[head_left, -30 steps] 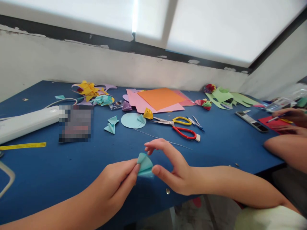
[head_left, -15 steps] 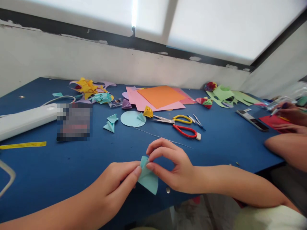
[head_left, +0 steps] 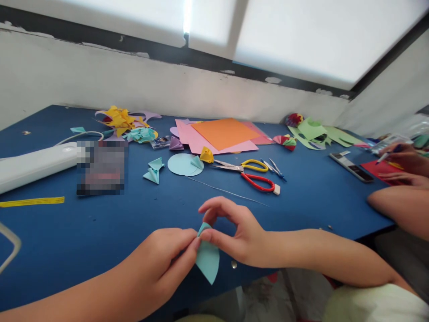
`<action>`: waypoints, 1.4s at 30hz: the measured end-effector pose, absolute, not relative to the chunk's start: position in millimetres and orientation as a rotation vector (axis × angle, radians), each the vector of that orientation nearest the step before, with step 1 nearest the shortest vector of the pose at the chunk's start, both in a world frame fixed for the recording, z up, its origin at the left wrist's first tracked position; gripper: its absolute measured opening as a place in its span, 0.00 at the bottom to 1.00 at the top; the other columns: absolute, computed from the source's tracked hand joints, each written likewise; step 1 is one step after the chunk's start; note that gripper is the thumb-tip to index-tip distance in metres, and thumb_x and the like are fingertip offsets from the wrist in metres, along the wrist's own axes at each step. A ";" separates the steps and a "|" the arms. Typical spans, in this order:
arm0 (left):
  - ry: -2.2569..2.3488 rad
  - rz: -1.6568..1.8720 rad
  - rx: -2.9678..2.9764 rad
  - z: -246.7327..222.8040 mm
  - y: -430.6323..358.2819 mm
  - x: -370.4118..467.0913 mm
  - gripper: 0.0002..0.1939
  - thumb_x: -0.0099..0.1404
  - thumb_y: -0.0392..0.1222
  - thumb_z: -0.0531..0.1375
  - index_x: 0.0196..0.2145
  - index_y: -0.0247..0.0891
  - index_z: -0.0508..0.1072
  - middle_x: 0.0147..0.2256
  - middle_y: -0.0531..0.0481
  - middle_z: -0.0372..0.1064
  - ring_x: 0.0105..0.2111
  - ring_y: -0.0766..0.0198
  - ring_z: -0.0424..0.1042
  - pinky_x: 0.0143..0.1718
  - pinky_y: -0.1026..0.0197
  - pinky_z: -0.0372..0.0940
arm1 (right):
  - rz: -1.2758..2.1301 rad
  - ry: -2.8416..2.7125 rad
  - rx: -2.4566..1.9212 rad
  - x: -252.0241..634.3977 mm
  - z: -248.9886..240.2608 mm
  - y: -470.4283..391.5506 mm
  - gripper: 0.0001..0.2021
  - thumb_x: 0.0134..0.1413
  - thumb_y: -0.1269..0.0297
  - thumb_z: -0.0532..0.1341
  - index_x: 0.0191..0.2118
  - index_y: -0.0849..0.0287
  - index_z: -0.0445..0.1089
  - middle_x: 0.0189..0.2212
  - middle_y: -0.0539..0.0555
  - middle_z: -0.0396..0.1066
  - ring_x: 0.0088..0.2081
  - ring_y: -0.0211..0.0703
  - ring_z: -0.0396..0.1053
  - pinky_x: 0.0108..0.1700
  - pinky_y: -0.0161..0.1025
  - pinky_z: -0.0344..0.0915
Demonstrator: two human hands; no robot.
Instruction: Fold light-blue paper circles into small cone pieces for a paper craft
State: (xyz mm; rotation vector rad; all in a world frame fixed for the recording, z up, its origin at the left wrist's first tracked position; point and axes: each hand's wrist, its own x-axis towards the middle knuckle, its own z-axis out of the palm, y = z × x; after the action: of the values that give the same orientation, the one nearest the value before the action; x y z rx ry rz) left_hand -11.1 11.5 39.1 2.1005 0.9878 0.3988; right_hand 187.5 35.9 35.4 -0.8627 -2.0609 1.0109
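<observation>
A folded light-blue paper piece [head_left: 208,260] hangs between my hands near the table's front edge, its pointed end downward. My left hand [head_left: 167,257] pinches its upper left edge between thumb and forefinger. From the right, my right hand [head_left: 236,228] holds the top of the paper, thumb in front and curled fingers behind. Beyond them lie light-blue paper circles [head_left: 180,164] and folded light-blue pieces [head_left: 154,171]. A folded yellow piece [head_left: 206,155] touches the tip of the scissors [head_left: 256,175], which have one yellow and one red handle.
Orange [head_left: 223,133] and pink sheets lie at the back of the blue table [head_left: 110,241]. A white device [head_left: 40,165] is at left. At right are a phone [head_left: 351,167] and another person's hand [head_left: 400,156] with a pen over red paper [head_left: 380,170].
The light-blue paper has turned, its point now lower and further left. My right hand's fingers have shifted left behind its top.
</observation>
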 end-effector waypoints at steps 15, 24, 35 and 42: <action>0.901 0.347 2.095 35.7 14.7 -14.7 0.16 0.70 0.45 0.43 0.25 0.39 0.57 0.22 0.58 0.50 0.22 0.70 0.52 0.26 0.65 0.50 | 0.993 -2.152 -0.749 186.6 34.2 35.2 0.09 0.61 0.65 0.53 0.31 0.61 0.67 0.23 0.47 0.64 0.24 0.30 0.57 0.27 0.26 0.57; 0.892 0.399 1.794 35.3 14.2 -6.3 0.19 0.69 0.49 0.44 0.23 0.38 0.57 0.21 0.58 0.50 0.22 0.70 0.51 0.23 0.66 0.48 | 1.016 -2.148 -0.749 186.2 31.4 38.3 0.09 0.61 0.63 0.54 0.32 0.61 0.67 0.24 0.48 0.65 0.25 0.29 0.59 0.28 0.26 0.57; 0.866 0.426 1.384 36.3 12.8 -0.2 0.20 0.65 0.53 0.51 0.22 0.36 0.63 0.17 0.58 0.54 0.19 0.71 0.52 0.21 0.66 0.48 | 1.014 -2.198 -0.655 181.0 27.6 42.1 0.12 0.61 0.64 0.52 0.27 0.61 0.61 0.21 0.45 0.56 0.23 0.29 0.51 0.26 0.27 0.53; 0.879 0.519 1.312 35.2 11.6 5.8 0.22 0.65 0.52 0.53 0.27 0.32 0.76 0.19 0.52 0.69 0.20 0.70 0.64 0.24 0.69 0.58 | 0.954 -2.170 -0.701 180.8 31.5 43.4 0.13 0.62 0.64 0.52 0.26 0.60 0.60 0.21 0.45 0.57 0.23 0.30 0.53 0.26 0.27 0.54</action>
State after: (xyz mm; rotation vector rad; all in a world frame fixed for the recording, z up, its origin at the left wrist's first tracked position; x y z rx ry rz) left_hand 5.8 11.6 35.2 1.3117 0.8793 0.5186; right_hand 180.8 43.4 31.5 -0.7012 -2.1699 0.9538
